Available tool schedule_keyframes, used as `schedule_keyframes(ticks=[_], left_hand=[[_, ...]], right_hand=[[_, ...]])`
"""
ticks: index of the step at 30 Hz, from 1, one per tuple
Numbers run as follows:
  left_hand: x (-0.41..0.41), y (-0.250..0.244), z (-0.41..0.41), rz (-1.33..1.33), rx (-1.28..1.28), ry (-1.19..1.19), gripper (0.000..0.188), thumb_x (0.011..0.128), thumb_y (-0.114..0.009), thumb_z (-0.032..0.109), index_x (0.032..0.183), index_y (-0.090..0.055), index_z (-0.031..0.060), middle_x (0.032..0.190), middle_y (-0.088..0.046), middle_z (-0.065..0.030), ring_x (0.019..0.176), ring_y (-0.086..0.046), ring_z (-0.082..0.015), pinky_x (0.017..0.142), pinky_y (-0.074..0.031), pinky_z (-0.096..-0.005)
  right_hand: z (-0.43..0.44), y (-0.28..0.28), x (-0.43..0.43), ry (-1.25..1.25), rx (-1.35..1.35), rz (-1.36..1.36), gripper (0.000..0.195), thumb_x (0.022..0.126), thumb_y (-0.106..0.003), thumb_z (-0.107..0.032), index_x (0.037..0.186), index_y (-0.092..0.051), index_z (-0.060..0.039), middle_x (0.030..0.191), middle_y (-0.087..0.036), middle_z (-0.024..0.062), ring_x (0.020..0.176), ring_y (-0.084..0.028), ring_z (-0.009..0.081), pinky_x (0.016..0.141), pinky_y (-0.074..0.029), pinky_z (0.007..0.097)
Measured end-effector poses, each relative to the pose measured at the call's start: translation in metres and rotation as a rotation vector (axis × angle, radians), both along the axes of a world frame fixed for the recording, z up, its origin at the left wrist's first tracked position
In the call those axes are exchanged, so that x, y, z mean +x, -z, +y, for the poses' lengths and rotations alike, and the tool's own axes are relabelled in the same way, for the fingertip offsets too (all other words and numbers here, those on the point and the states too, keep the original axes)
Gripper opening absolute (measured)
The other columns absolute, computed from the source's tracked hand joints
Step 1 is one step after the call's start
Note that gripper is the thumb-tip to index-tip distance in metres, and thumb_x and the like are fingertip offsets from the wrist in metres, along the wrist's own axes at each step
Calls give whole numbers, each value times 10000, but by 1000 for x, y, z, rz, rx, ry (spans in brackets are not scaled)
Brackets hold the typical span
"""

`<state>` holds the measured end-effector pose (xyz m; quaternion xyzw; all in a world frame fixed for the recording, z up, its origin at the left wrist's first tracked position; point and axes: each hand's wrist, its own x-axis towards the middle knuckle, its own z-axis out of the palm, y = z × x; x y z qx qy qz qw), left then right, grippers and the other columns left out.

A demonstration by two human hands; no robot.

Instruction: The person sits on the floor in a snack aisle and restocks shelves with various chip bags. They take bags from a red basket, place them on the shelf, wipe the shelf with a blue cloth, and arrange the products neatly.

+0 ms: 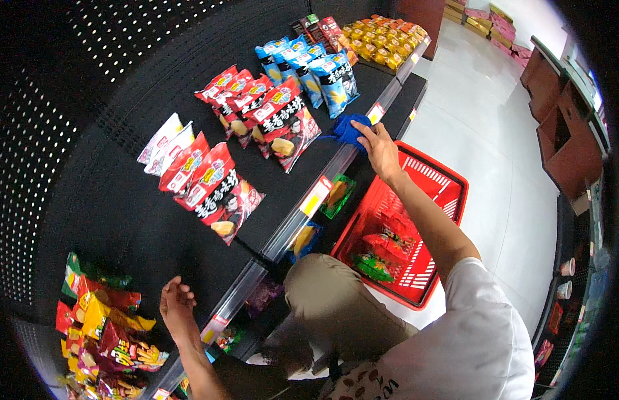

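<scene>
My right hand (378, 150) grips a crumpled blue cloth (350, 131) at the front edge of the black shelf (284, 195). Just behind the cloth stand several blue snack bags (334, 82). Red snack bags (289, 125) stand in a row left of them, and more red bags (222, 197) with white bags (164, 145) behind them stand nearer the middle. My left hand (178, 300) is over the shelf at the lower left with its fingers loosely curled and nothing seen in it. Beside it lie piled yellow, red and green snack bags (109, 330).
A red shopping basket (462, 200) holding several snack bags stands on the pale floor, beneath my right arm. A clear price rail (289, 232) edges the shelf. Yellow-wrapped packs (384, 42) fill its far end. Brown cabinets (572, 135) line the right side.
</scene>
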<state>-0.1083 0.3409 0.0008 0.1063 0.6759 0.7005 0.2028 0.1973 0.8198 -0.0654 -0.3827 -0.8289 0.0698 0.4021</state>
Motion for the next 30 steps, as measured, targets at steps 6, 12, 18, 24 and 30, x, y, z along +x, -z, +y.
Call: schedule_keyframes(ticks=[6, 12, 18, 24, 30], left_hand=[[0, 8, 6, -101, -70, 4, 223, 1045, -595, 239, 1128, -676, 49, 854, -684, -28, 730, -651, -121, 608, -526, -252], [-4, 7, 10, -93, -159, 8, 260, 1050, -580, 229, 1179, -650, 15, 870, -690, -63, 760, -709, -155, 616, -609, -258], [0, -1, 14, -143, -204, -48, 263, 1050, -571, 218, 1196, -637, 9, 877, -693, -66, 766, -721, -161, 611, -616, -250], [-1, 3, 17, -122, -229, -68, 262, 1051, -558, 214, 1184, -635, 2, 865, -694, -77, 714, -723, -165, 579, -615, -254], [-5, 7, 12, -128, -176, -36, 240, 1039, -568, 190, 1156, -635, -8, 831, -694, -88, 658, -716, -173, 523, -603, -259]], right_hand=[[57, 7, 11, 96, 1, -2, 430, 962, -669, -172, 1372, -625, -292, 995, -572, 142, 928, -632, 356, 785, -553, 464], [107, 12, 23, 140, -46, 43, 431, 967, -655, -153, 1374, -624, -293, 988, -574, 157, 944, -628, 381, 816, -537, 463], [158, 1, 33, 158, -147, -26, 437, 979, -625, -131, 1393, -611, -272, 1073, -623, 188, 1015, -650, 398, 905, -539, 456], [222, 16, 52, 241, -113, -65, 457, 991, -609, -150, 1423, -577, -294, 1136, -619, 209, 1113, -632, 424, 959, -526, 488], [250, 9, 49, 382, -177, -218, 526, 1020, -555, -155, 1508, -462, -326, 1234, -601, 224, 1157, -621, 430, 993, -520, 504]])
